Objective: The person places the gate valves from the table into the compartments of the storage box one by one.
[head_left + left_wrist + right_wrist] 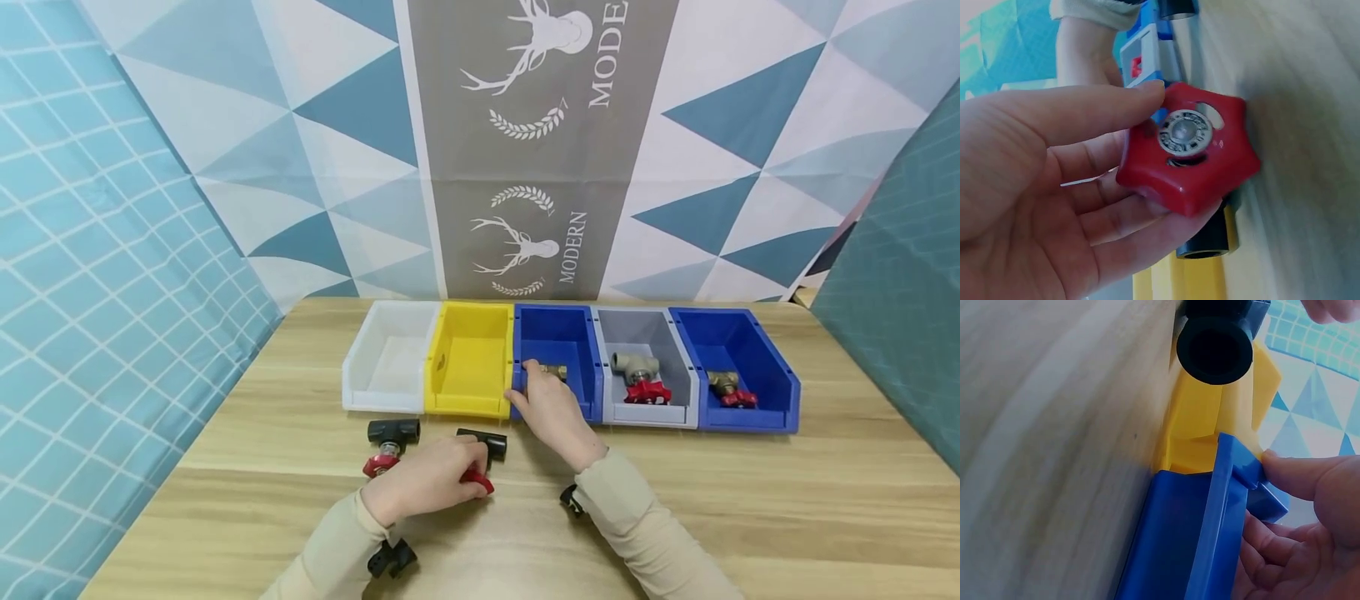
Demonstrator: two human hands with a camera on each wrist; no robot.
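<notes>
My left hand [435,475] grips the red handwheel [1222,144] of a black valve [491,443] that is on the table in front of the yellow bin. The thumb lies along one side of the wheel and the fingers curl under the other. My right hand [553,412] is at the front left corner of the middle blue bin [1210,519]. Its thumb touches the corner where the blue and yellow bins meet, while its curled fingers are inside the wall. A brass fitting [557,372] shows in that bin, partly hidden by this hand.
A white bin [384,402] and a yellow bin [468,404] stand left in the row. A grey bin [652,414] and another blue bin [750,419] hold red-handled valves. Around my arms lie a black valve [393,432] and black fittings [392,557].
</notes>
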